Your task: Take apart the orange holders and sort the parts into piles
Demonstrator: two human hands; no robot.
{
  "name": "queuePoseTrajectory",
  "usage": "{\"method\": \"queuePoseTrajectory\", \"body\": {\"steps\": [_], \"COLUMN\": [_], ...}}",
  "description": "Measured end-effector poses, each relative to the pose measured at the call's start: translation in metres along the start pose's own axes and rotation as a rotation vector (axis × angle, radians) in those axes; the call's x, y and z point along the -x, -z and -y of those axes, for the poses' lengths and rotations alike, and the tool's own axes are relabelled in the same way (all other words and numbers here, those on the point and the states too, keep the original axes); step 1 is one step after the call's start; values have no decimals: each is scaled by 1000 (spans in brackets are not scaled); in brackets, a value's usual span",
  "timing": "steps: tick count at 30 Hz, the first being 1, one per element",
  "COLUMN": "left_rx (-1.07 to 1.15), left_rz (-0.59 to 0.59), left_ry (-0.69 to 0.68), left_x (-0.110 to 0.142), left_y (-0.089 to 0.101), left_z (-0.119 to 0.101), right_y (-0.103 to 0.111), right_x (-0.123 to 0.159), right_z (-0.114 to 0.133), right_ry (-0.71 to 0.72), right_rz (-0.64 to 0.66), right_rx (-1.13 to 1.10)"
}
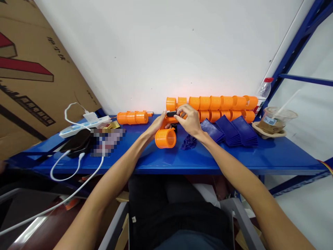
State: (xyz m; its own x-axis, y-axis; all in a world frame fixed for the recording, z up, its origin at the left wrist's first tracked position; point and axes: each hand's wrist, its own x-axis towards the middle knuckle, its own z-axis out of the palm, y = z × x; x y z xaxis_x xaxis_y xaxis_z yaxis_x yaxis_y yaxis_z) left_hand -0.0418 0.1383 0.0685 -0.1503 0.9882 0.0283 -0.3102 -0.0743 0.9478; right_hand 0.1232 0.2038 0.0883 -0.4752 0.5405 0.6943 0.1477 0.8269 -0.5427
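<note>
Hands first: our left hand (157, 126) is curled on an orange part (165, 138), thumb up near its top; some of those fingers are hidden. Our right hand (189, 118) has fingertips pinched on a small black piece (171, 113), held at the top of the orange part. We can't tell if the two are joined. The orange part's round open end faces us, above or on the blue surface (156, 160); contact unclear. Just right of it, a cluster of small dark-blue bits (189, 142); farther right, fanned stacks of blue sheets (230, 131). Behind these, two rows of orange cylinders (214, 102) by the wall (156, 45). Left of our hands, a shorter orange row (132, 117). Far right: drink cup (272, 124) with straw in a pulp holder (269, 132), red-capped bottle (264, 91) behind. Far left: white power strip (84, 127), black item (78, 143), white cables (90, 185).
</note>
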Motion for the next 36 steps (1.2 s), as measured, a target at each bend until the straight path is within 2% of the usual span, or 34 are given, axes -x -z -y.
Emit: {"method": "queuePoseTrajectory", "body": {"steps": [2,5,7,9,13,17,23,36], "left_rx": [97,254,322,353,401,439,457,493], "left_rz": [-70,-269,-378,-419,-431,-471,-442,-394], "left_ry": [-26,-118,-159,-170,-177,-192,-133,-167], "left_x": [-2,-6,-8,-11,-16,-20,-20,-21], "left_y": [5,19,31,45,62,65,64,62], "left_z": [-5,-16,-23,-27,-28,-26,-27,-26], "right_y": [7,18,20,16,-1,-10,-10,-19], "right_x": [-3,-9,-11,-11,-7,-3,-4,-2], "right_z": [2,-3,-12,-24,-44,-48,-42,-49], "right_ry": [-57,-136,-160,-165,-156,-173,-206,-182], "right_rz": [-65,-129,-51,98,364,481,519,494], "right_rx": [-9,64,153,244,360,376,365,329]}}
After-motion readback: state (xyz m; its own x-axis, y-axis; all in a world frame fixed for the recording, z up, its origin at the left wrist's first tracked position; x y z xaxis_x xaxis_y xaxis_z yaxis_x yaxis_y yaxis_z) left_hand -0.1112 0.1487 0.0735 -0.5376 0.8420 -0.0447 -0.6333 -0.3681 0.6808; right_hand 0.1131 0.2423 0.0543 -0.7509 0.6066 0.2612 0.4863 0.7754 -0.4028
